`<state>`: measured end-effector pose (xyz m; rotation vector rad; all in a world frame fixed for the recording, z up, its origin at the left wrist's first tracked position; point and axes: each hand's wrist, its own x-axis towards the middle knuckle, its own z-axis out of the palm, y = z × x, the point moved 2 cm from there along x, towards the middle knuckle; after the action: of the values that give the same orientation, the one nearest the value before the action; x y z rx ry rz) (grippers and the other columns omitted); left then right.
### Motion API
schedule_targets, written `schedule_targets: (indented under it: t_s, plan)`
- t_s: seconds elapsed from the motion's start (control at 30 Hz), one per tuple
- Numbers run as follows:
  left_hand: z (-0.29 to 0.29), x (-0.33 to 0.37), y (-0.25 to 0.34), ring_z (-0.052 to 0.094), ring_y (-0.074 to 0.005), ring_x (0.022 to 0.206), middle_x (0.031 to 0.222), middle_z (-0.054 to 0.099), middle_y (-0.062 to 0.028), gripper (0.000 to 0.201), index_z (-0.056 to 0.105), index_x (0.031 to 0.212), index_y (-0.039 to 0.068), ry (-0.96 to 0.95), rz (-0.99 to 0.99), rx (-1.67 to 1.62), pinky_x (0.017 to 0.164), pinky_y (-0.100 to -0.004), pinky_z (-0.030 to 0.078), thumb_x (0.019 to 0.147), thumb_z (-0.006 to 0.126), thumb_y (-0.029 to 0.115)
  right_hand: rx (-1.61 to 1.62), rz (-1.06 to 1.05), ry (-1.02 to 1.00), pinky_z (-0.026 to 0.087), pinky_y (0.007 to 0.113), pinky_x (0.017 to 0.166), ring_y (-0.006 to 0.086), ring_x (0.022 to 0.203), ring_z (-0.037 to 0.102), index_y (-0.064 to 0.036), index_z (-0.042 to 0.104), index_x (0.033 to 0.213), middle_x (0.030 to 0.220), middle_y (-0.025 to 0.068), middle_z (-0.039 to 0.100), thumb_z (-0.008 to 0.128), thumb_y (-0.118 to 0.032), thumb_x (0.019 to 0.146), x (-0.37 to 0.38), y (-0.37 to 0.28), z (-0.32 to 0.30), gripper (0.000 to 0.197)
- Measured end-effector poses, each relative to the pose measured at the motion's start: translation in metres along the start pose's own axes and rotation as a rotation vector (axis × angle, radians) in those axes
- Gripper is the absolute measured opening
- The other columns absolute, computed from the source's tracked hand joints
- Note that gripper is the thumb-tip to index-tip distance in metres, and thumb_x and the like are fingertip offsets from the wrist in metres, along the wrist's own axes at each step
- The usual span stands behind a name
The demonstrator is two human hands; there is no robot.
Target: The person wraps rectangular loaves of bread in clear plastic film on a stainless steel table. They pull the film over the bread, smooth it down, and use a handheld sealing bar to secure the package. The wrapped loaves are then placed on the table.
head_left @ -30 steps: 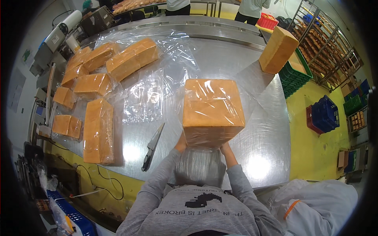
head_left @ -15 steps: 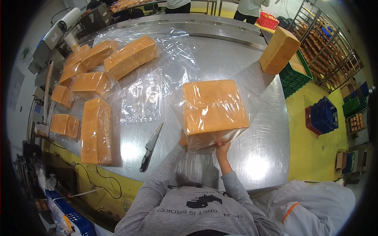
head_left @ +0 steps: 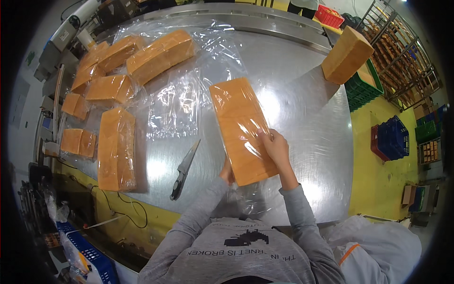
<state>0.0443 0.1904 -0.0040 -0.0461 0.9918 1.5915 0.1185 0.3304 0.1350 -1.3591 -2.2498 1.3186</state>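
Observation:
A long golden bread loaf (head_left: 243,128) in a clear plastic bag is held over the steel table, slightly tilted with its far end to the left. My right hand (head_left: 276,147) grips its right side, thumb and fingers closed at the edge. Against the lower left edge my left hand (head_left: 228,173) holds the same loaf; most of its fingers are hidden behind the bread. To the left lies a knife (head_left: 185,169) with a black handle, blade pointing away. Beyond the knife are flat clear plastic bags (head_left: 174,106).
Several bagged loaves (head_left: 117,146) crowd the left of the steel table (head_left: 312,142). An unbagged loaf (head_left: 347,55) stands at the far right corner. Green crates (head_left: 364,87) stand beside that corner, blue and red crates (head_left: 392,137) on the yellow floor, racks (head_left: 395,47) behind.
The bagged loaf has turned from lying broad across to pointing lengthwise away from me. My right hand has moved up from its near end to its right side.

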Motion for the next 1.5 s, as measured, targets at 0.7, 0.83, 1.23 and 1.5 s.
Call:
schedule_targets:
  t_s: [0.7, 0.83, 1.23, 1.5]
  plan:
    - [-0.075, -0.047, 0.107, 0.044, -0.0171, 0.109, 0.117, 0.047, -0.0082, 0.034, 0.046, 0.116, 0.003, 0.360, 0.724, 0.658, 0.093, -0.0293, 0.034, 0.090, 0.047, 0.025, 0.009, -0.117, -0.222, 0.045, 0.033, 0.059, 0.0201, 0.065, 0.062, -0.0019, 0.065, 0.081, 0.066, 0.0154, 0.060, 0.053, -0.031, 0.084, -0.029, 0.074, -0.006, 0.032]
    - [-0.064, 0.013, 0.080, 0.046, -0.0159, 0.107, 0.116, 0.050, -0.0092, 0.034, 0.046, 0.119, 0.002, 0.307, 0.716, 0.400, 0.092, -0.0276, 0.035, 0.091, 0.046, 0.021, 0.338, -0.474, 0.201, 0.039, 0.028, 0.088, 0.0188, 0.105, 0.050, -0.0009, 0.051, 0.114, 0.114, 0.0125, 0.053, 0.045, -0.021, 0.090, 0.047, 0.047, 0.041, 0.033]
    - [-0.077, 0.042, 0.086, 0.049, -0.0100, 0.076, 0.078, 0.054, -0.0021, 0.026, 0.052, 0.081, 0.000, 0.182, 0.676, 0.211, 0.072, -0.0220, 0.038, 0.091, 0.043, 0.022, 0.842, -0.034, 0.099, 0.039, 0.024, 0.076, 0.0108, 0.080, 0.049, 0.0005, 0.055, 0.088, 0.082, 0.0040, 0.056, 0.042, -0.020, 0.090, 0.044, 0.096, 0.087, 0.024]
    - [-0.071, 0.050, 0.111, 0.048, -0.0084, 0.072, 0.072, 0.054, 0.0007, 0.042, 0.057, 0.077, 0.005, 0.191, 0.463, 0.443, 0.071, -0.0226, 0.036, 0.089, 0.039, 0.040, 1.318, 0.023, -0.314, 0.032, 0.022, 0.056, 0.0091, 0.060, 0.041, -0.0101, 0.043, 0.063, 0.061, -0.0028, 0.042, 0.037, -0.043, 0.089, 0.074, 0.095, 0.073, 0.043]
